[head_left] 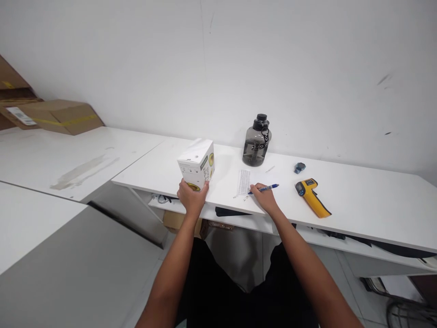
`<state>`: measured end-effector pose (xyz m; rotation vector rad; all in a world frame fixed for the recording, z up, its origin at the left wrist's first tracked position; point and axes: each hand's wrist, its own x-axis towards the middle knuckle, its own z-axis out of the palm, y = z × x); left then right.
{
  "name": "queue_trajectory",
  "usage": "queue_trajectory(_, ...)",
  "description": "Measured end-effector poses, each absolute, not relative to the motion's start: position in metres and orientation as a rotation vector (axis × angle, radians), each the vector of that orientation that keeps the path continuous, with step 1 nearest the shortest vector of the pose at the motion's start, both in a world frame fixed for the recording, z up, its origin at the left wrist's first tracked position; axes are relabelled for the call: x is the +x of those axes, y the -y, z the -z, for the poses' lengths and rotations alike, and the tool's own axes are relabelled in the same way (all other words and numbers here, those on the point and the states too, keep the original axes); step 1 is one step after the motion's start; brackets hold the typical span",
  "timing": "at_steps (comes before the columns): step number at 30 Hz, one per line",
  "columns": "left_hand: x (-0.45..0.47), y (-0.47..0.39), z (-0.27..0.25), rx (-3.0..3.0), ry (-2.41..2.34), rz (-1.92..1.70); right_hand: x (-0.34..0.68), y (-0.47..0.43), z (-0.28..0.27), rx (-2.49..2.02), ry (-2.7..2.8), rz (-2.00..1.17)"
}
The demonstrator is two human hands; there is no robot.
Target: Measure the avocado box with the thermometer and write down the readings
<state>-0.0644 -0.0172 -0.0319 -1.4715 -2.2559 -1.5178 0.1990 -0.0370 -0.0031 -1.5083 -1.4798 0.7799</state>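
My left hand point(193, 197) grips the near lower part of a white carton point(195, 159) printed with avocado pictures, which stands at the front edge of the white table point(355, 196). Between the fingers of my right hand point(263, 197) is a blue pen point(269, 187), its tip close to the tabletop. Just left of that tip lies a pale printed slip of paper point(243, 182), with small dark marks by its lower end. Fine writing there is too small to read.
Behind the slip stands a large grey water bottle point(256, 145). To the right lie a yellow infrared thermometer point(314, 198) and a small dark blue item point(299, 167), perhaps a watch. Cardboard boxes point(64, 116) sit at far left. A shelf point(246, 222) runs under the tabletop.
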Motion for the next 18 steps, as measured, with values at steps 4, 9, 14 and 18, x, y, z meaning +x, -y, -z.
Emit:
queue_trajectory(4,-0.0641,0.0177,0.0312,-1.479,2.251,1.528,0.1993,0.0361,0.0055,-1.508,1.483,-0.764)
queue_trajectory(9,-0.0639,0.0181,0.0311,-1.486,2.236,1.525,0.1994,0.0359,0.0039,-1.518,1.495,-0.765)
queue_trajectory(14,-0.0642,0.0181,0.0314,-1.491,2.227,1.530,0.1991,0.0365,0.0027,-1.515,1.499,-0.773)
queue_trajectory(18,-0.0638,0.0183,0.0305,-1.486,2.246,1.529,0.1997,0.0371,0.0045,-1.510,1.494,-0.743)
